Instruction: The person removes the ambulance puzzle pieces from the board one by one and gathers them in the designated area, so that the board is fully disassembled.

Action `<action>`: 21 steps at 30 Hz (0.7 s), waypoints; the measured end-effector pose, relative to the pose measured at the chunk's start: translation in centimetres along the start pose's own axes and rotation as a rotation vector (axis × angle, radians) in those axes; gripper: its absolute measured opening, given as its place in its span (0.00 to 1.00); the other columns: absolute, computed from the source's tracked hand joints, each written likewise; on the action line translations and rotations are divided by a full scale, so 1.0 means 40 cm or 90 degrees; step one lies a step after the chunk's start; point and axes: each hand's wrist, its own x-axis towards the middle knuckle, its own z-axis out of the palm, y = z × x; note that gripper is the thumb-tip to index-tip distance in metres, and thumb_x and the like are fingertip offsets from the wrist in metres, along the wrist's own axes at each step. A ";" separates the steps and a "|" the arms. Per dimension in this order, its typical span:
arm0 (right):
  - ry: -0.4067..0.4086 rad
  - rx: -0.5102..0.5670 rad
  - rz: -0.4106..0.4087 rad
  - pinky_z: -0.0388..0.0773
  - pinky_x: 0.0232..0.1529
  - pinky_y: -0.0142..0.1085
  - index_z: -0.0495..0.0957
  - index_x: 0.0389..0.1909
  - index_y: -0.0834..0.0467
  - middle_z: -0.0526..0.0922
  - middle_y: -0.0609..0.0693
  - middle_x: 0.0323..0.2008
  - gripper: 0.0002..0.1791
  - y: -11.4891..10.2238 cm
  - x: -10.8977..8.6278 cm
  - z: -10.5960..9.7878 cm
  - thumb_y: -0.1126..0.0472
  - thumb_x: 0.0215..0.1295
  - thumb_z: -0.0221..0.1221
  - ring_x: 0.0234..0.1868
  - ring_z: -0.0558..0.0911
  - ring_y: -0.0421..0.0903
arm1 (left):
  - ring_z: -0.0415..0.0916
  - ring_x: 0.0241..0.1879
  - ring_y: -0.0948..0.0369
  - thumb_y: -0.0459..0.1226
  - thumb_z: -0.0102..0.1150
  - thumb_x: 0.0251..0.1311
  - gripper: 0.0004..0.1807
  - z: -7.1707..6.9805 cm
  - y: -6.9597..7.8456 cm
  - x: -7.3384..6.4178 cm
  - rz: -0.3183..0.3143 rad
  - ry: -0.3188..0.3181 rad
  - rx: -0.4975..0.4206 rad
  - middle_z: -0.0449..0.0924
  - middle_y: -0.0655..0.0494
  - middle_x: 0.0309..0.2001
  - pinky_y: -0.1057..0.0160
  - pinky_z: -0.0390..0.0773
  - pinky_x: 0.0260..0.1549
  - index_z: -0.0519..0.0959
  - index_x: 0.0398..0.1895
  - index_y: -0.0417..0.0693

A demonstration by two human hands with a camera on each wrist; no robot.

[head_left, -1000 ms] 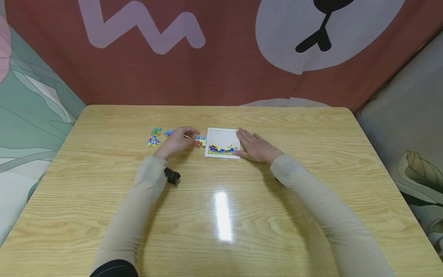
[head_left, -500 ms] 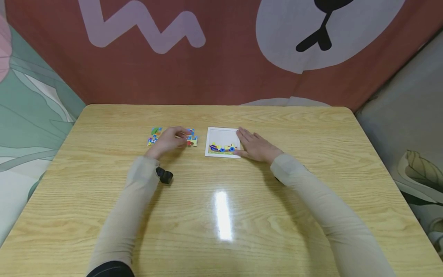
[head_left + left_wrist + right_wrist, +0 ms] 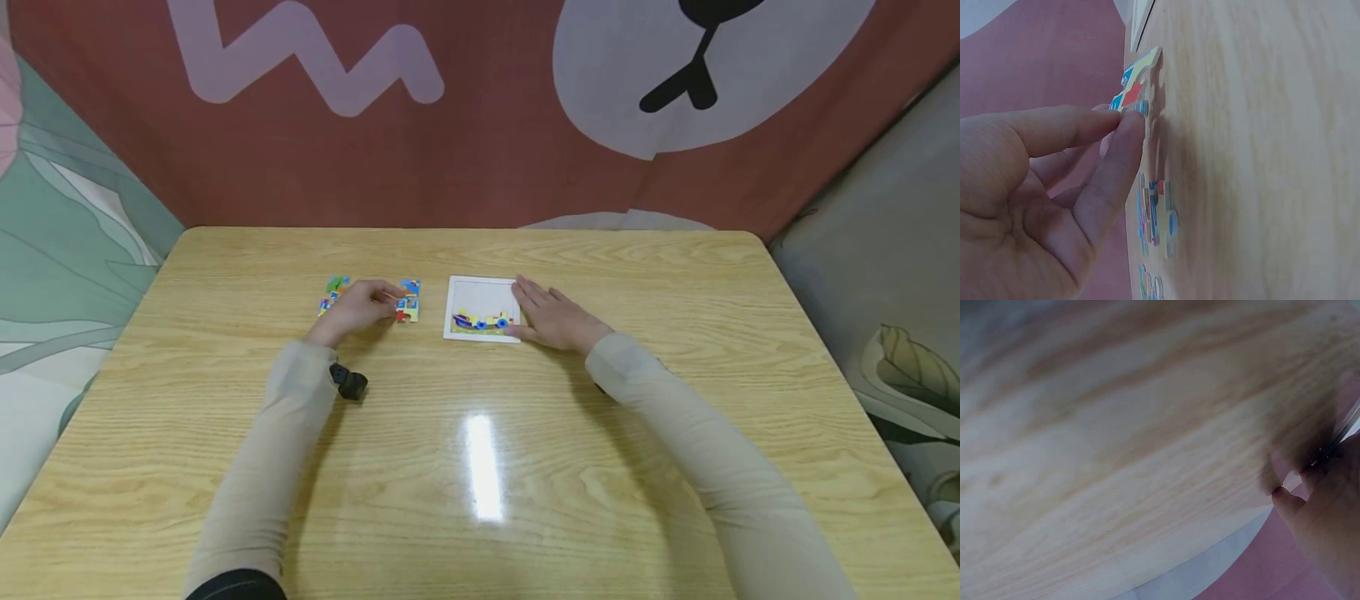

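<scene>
My left hand pinches a yellow, red and blue jigsaw piece between thumb and fingertip. In the left wrist view that jigsaw piece is tilted and held just off the table. Behind it in the head view lies a mostly blue piece. My right hand rests at the right edge of a white puzzle tray, fingers straight and thumb over its lower right corner. Along the bottom of the tray lies a strip of fitted pieces with a colourful vehicle picture.
Other loose pieces lie left of my left hand, partly hidden by it. Several pieces also show flat on the table in the left wrist view. The wooden table meets a red patterned wall covering at the back.
My left hand has moved left, away from the tray, carrying the jigsaw piece with it. The blue piece behind has come into view. My right hand and the tray have stayed put.
</scene>
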 end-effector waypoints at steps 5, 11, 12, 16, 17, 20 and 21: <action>0.002 0.001 -0.003 0.40 0.76 0.52 0.31 0.75 0.59 0.29 0.54 0.77 0.46 0.002 0.001 0.002 0.34 0.71 0.36 0.78 0.35 0.51 | 0.78 0.45 0.53 0.32 0.47 0.68 0.18 -0.001 -0.004 0.000 -0.012 -0.004 -0.009 0.76 0.39 0.51 0.60 0.78 0.47 0.72 0.59 0.37; -0.006 0.000 0.000 0.39 0.76 0.51 0.30 0.75 0.59 0.28 0.54 0.77 0.47 0.001 0.001 0.001 0.33 0.71 0.36 0.78 0.34 0.50 | 0.76 0.39 0.57 0.32 0.46 0.68 0.18 -0.005 -0.010 0.001 -0.013 0.001 0.006 0.77 0.40 0.48 0.67 0.74 0.37 0.72 0.59 0.37; -0.008 0.000 0.003 0.39 0.76 0.51 0.30 0.75 0.58 0.28 0.53 0.77 0.47 0.001 0.001 0.001 0.33 0.71 0.35 0.78 0.34 0.50 | 0.75 0.38 0.58 0.32 0.46 0.68 0.18 -0.005 -0.011 0.000 -0.013 0.002 0.011 0.77 0.40 0.48 0.67 0.73 0.35 0.72 0.59 0.37; -0.005 0.004 0.000 0.39 0.76 0.52 0.30 0.75 0.59 0.29 0.54 0.77 0.47 0.001 0.000 -0.001 0.33 0.71 0.36 0.78 0.35 0.51 | 0.74 0.36 0.59 0.32 0.47 0.67 0.18 -0.005 -0.013 -0.001 -0.009 0.005 0.025 0.77 0.40 0.47 0.68 0.70 0.33 0.73 0.58 0.36; -0.003 0.006 -0.001 0.40 0.76 0.52 0.31 0.75 0.59 0.29 0.54 0.77 0.47 0.001 0.000 -0.001 0.34 0.71 0.36 0.78 0.35 0.51 | 0.74 0.37 0.59 0.32 0.47 0.67 0.18 -0.004 -0.013 -0.002 -0.008 0.008 0.028 0.77 0.40 0.47 0.68 0.70 0.33 0.73 0.58 0.35; -0.005 0.004 0.002 0.39 0.76 0.51 0.30 0.75 0.58 0.29 0.53 0.77 0.47 0.001 0.000 -0.001 0.33 0.71 0.36 0.78 0.35 0.50 | 0.75 0.39 0.57 0.31 0.48 0.66 0.18 -0.003 -0.014 0.000 -0.005 0.014 0.031 0.77 0.39 0.48 0.69 0.70 0.33 0.73 0.58 0.34; -0.005 0.004 0.001 0.39 0.76 0.51 0.30 0.75 0.58 0.29 0.53 0.77 0.46 0.001 0.000 -0.001 0.33 0.71 0.36 0.78 0.35 0.50 | 0.75 0.40 0.57 0.31 0.48 0.66 0.19 -0.003 -0.015 0.001 -0.006 0.015 0.031 0.77 0.38 0.48 0.69 0.70 0.34 0.73 0.58 0.34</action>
